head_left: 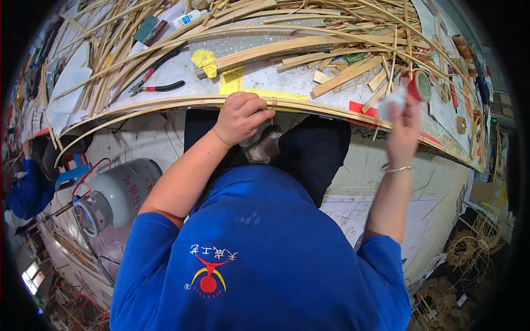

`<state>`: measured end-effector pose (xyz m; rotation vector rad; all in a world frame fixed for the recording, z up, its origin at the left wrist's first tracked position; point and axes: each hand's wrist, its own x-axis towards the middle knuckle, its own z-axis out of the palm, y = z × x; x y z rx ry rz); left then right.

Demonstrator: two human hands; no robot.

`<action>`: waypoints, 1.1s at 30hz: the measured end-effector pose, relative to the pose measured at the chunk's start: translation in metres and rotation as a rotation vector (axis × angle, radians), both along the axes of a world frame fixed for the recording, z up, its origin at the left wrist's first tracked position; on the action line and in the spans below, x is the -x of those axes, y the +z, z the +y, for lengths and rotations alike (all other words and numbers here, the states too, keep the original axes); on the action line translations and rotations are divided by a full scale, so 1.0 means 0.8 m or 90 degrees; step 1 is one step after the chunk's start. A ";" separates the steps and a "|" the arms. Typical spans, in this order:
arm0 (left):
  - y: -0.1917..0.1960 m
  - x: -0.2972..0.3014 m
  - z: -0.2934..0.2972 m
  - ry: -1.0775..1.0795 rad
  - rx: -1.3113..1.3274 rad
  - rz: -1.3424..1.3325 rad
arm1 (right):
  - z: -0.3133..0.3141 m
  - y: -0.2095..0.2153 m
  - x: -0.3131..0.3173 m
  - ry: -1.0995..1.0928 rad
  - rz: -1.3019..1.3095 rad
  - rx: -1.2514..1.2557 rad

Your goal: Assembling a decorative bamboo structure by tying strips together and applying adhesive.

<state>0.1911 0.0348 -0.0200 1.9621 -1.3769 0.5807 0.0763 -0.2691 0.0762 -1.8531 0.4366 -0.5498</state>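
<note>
My left hand (242,117) is closed at the table's near edge, its fingers gripping long thin bamboo strips (326,106) that run side by side along that edge. Just right of these fingers, a short binding of thin thread (273,102) appears to go round the strips. Out to the right, my right hand (404,129) is raised over the edge, fingers closed on a small white object (391,105). Motion blur hides what kind of object it is. A red-rimmed roll (420,86) lies just beyond that hand.
Cutting pliers (157,86), yellow paper (205,63), a glue bottle (187,19) and piled bamboo strips (345,77) cover the table (193,91). A grey gas cylinder (128,190) lies on the floor at left. Coiled strips (475,248) are at lower right.
</note>
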 end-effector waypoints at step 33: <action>-0.007 -0.003 0.006 -0.041 -0.011 0.020 | 0.156 -0.010 -0.036 0.278 0.145 0.319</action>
